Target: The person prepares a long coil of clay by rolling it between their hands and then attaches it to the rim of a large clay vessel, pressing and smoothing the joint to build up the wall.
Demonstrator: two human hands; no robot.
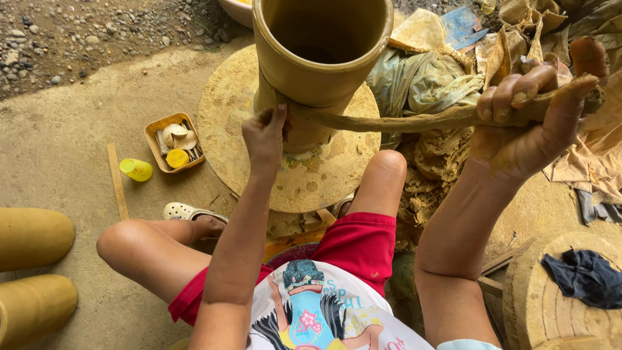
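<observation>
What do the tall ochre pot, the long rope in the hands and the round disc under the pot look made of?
Tall ochre pot: apparently wet clay, smooth matte wall. Long rope: seemingly the same clay, rolled, lumpy, smearing the right hand. Round disc: unclear, perhaps clay-crusted wood or stone; blotchy.

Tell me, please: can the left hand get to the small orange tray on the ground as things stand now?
Probably yes. The left hand presses the clay coil against the pot; the tray lies beside the round board, nothing between.

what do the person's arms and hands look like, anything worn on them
Both arms are bare to the upper arm, with no gloves, rings or watch in view. The right hand is heavily coated in wet yellowish clay, with smears down the forearm. The left hand carries only light clay traces.
</observation>
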